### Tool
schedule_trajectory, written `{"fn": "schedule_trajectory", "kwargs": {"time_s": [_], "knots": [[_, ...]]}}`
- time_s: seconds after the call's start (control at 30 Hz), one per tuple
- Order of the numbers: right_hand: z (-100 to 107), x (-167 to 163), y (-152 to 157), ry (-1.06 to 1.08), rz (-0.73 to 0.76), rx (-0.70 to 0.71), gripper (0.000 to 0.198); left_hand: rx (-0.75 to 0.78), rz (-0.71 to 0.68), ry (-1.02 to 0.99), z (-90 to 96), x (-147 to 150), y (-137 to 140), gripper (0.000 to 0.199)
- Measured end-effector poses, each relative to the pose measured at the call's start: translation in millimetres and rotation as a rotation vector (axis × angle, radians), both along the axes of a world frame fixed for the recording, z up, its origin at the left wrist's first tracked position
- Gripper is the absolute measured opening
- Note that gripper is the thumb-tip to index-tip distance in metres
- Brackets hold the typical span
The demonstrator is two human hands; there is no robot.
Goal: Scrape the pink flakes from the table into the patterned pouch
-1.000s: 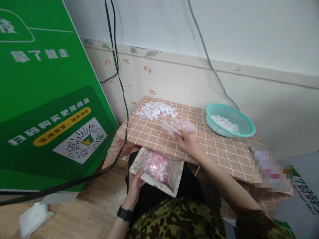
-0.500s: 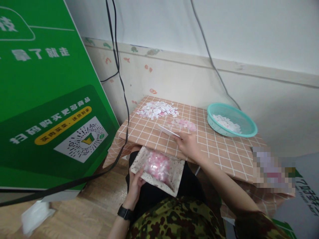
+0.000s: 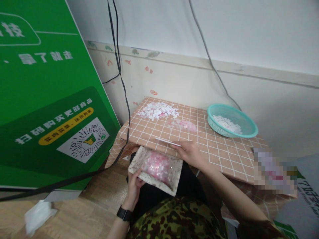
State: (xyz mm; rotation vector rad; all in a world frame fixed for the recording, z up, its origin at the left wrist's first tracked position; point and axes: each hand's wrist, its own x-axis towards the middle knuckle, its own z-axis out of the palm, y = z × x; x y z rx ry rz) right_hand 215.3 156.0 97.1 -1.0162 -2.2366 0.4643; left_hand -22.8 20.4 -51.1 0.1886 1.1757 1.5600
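The left hand (image 3: 135,184) pinches the near-left rim of a speckled tray (image 3: 177,169) already holding heaped pink pieces (image 3: 157,166). The right hand (image 3: 190,153) grips a white card (image 3: 166,141) by the tabletop's (image 3: 211,156) near edge. Beyond, a thin pink patch (image 3: 186,125) seems left ungathered; a teal basket (image 3: 245,131) holds some white pieces (image 3: 226,123); farther, a white pile (image 3: 158,110) lies loose.

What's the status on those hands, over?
Left hand gripping speckled tray. Right hand holding thin white card at checked tablecloth's near edge. Pink and clear pieces in tray. Black cable hanging at left, clear of both hands.
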Motion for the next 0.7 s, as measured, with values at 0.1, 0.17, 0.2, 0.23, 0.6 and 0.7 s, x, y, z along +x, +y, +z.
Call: {"fn": "schedule_trajectory", "kwargs": {"time_s": [0.1, 0.17, 0.2, 0.23, 0.6, 0.7], "knots": [[7.9, 6.9, -13.7, 0.008, 0.085, -0.083, 0.028, -0.033, 0.009, -0.003, 4.2, -2.8, -0.9, 0.058], [9.0, 16.2, -13.3, 0.039, 0.041, -0.091, 0.030, -0.052, 0.022, 0.000, 7.4, -3.6, -1.9, 0.058], [8.3, 22.5, -9.4, 0.055, -0.022, -0.071, 0.031, -0.055, 0.025, -0.001, 9.0, -3.7, -2.3, 0.059], [7.1, 29.6, -3.3, 0.068, -0.100, -0.039, 0.034, -0.058, 0.026, -0.003, 10.5, -3.6, -2.7, 0.059], [8.3, 71.9, 83.9, -0.029, -0.288, 0.037, 0.044, -0.136, 0.033, -0.030, 9.1, 4.2, 0.3, 0.051], [7.0, 74.9, 85.8, -0.025, -0.259, 0.006, 0.049, -0.114, 0.005, -0.027, 8.6, 7.8, -2.8, 0.051]]}}
